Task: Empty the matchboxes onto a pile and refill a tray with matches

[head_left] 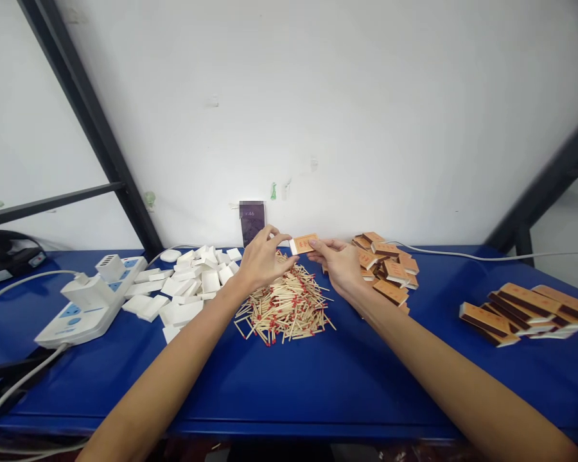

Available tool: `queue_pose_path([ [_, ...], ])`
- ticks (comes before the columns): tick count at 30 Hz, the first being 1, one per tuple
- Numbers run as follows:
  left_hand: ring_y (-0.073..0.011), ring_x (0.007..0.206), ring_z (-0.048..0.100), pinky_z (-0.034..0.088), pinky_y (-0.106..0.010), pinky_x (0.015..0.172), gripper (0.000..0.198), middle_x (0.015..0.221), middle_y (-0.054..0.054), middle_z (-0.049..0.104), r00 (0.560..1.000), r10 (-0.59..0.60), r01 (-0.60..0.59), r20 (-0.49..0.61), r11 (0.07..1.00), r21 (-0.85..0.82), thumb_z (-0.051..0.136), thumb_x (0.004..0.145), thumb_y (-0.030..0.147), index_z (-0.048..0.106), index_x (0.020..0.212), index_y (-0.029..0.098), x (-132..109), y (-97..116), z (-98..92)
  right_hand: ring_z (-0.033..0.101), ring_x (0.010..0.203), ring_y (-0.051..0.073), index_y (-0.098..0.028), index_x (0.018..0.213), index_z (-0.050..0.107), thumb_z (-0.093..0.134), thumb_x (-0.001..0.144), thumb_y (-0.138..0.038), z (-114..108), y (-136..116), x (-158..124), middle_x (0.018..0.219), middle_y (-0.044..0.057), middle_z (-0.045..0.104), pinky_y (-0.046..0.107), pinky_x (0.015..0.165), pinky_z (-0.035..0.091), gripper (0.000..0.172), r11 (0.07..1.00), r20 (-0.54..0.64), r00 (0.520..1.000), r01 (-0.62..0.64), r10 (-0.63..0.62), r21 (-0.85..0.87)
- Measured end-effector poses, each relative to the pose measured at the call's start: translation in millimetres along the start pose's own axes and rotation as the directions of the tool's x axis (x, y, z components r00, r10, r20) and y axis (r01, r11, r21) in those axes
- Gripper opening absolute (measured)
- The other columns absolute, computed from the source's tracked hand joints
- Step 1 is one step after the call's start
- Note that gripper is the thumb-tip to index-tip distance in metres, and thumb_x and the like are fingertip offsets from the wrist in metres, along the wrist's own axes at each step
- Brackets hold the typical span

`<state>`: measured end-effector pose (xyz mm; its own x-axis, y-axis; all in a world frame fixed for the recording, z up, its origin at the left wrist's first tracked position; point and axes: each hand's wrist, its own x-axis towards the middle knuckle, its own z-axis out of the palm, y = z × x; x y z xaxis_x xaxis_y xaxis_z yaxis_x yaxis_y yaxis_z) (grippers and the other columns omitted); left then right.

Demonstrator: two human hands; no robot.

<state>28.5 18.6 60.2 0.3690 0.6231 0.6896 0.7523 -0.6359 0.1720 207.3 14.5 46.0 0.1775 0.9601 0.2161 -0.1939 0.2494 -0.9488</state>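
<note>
Above a heap of red-tipped matches [289,301], both hands hold one orange matchbox [304,244]. My left hand [264,256] pinches the white tray end that sticks out of the box's left side. On the right, my right hand [340,262] grips the orange sleeve between thumb and fingers. The pile of white matchbox trays [187,285] lies to the left of the matches. To the right of them is a pile of orange matchbox sleeves [390,266]. Whether the held tray has matches in it cannot be seen.
Several matchboxes [530,311] lie stacked at the far right of the blue table [289,391]. A phone [252,221] leans on the wall behind the matches. At left sit a power strip [91,308] with plugs and cables, and a black headset [9,256].
</note>
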Motion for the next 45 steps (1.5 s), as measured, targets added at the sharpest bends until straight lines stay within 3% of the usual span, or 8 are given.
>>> queue_pose_path([
  [10, -0.023, 0.083, 0.062, 0.049, -0.036, 0.077, 0.037, 0.09, -0.006, 0.065, 0.948, -0.224, 0.23, 0.224, 0.973, 0.0, 0.07, 0.077, 0.048, 0.073, 0.098, 0.019, -3.3, -27.9, -6.5, 0.065, 0.053, 0.013, -0.018, 0.071, 0.059, 0.066, 0.079, -0.021, -5.9, 3.3, 20.6, 0.063, 0.004, 0.068, 0.023, 0.05, 0.057, 0.012, 0.988, -0.042, 0.997, -0.067, 0.061, -0.141],
  [15, -0.0204, 0.076, 0.061, 0.045, -0.032, 0.069, 0.037, 0.086, -0.005, 0.068, 0.92, -0.283, 0.305, 0.271, 0.951, -0.044, 0.068, 0.075, 0.049, 0.074, 0.098, 0.021, -5.8, -33.9, -11.8, 0.066, 0.058, 0.014, -0.02, 0.105, 0.057, 0.069, 0.075, -0.025, -33.1, -18.6, 19.8, 0.079, 0.001, 0.068, 0.025, 0.052, 0.054, 0.033, 0.951, -0.083, 0.989, 0.092, -0.122, -0.295],
  [19, -0.0181, 0.071, 0.059, 0.043, -0.03, 0.066, 0.039, 0.081, -0.003, 0.067, 0.911, -0.332, 0.361, 0.244, 0.929, -0.082, 0.064, 0.078, 0.051, 0.074, 0.1, 0.021, -5.3, -30.8, -24.9, 0.068, 0.076, 0.02, -0.022, 0.114, 0.062, 0.062, 0.078, -0.029, -73.9, -47.3, 18.5, 0.1, 0.007, 0.07, 0.035, 0.07, 0.055, 0.036, 0.669, 0.003, 0.897, 0.331, -0.441, -0.665],
  [23, -0.0202, 0.071, 0.06, 0.043, -0.032, 0.067, 0.045, 0.079, -0.005, 0.066, 0.894, -0.398, 0.395, 0.204, 0.917, 0.056, 0.058, 0.08, 0.054, 0.072, 0.105, 0.019, -11.2, -32.5, -48.8, 0.067, 0.091, 0.028, -0.022, 0.104, 0.067, 0.056, 0.078, -0.023, -124.0, -62.4, 27.7, 0.104, 0.009, 0.072, 0.045, 0.086, 0.05, 0.028, 0.403, 0.054, 0.859, 0.293, -0.508, -0.867],
  [28, -0.0287, 0.089, 0.063, 0.046, -0.039, 0.081, 0.048, 0.094, -0.012, 0.067, 0.908, -0.364, 0.288, 0.206, 0.901, 0.323, 0.053, 0.082, 0.055, 0.071, 0.103, 0.015, -23.7, -43.8, -78.5, 0.067, 0.095, 0.031, -0.02, 0.1, 0.068, 0.056, 0.078, -0.03, -161.7, -53.9, 27.8, 0.104, 0.012, 0.072, 0.047, 0.085, 0.051, 0.027, 0.353, 0.075, 0.911, 0.231, -0.405, -0.907],
  [35, -0.0306, 0.088, 0.063, 0.046, -0.039, 0.078, 0.052, 0.091, -0.012, 0.068, 0.857, -0.46, 0.337, 0.235, 0.843, 0.42, 0.052, 0.079, 0.063, 0.074, 0.093, 0.019, -27.6, -45.4, -120.2, 0.068, 0.093, 0.029, -0.022, 0.099, 0.07, 0.053, 0.083, -0.035, -166.1, -29.6, -8.6, 0.105, 0.011, 0.071, 0.047, 0.085, 0.053, 0.028, 0.246, 0.257, 0.875, 0.378, -0.411, -0.892],
  [39, -0.0317, 0.085, 0.064, 0.045, -0.038, 0.072, 0.056, 0.089, -0.013, 0.069, 0.82, -0.525, 0.386, 0.23, 0.803, 0.454, 0.051, 0.078, 0.068, 0.075, 0.093, 0.019, -41.4, -47.6, -136.9, 0.063, 0.113, 0.031, -0.022, 0.121, 0.063, 0.05, 0.089, -0.046, -169.9, -34.0, -23.7, 0.123, 0.012, 0.067, 0.047, 0.095, 0.05, 0.042, 0.172, 0.389, 0.851, 0.468, -0.354, -0.867],
  [45, -0.0292, 0.075, 0.064, 0.044, -0.036, 0.067, 0.067, 0.085, -0.011, 0.069, 0.833, -0.523, 0.381, 0.181, 0.779, 0.499, 0.051, 0.079, 0.068, 0.069, 0.113, 0.014, -78.2, -54.8, -146.6, 0.066, 0.107, 0.033, -0.023, 0.124, 0.062, 0.04, 0.091, -0.052, -230.0, -37.5, -66.2, 0.123, 0.014, 0.066, 0.049, 0.096, 0.051, 0.05, -0.103, 0.366, 0.866, 0.353, -0.341, -0.93],
])
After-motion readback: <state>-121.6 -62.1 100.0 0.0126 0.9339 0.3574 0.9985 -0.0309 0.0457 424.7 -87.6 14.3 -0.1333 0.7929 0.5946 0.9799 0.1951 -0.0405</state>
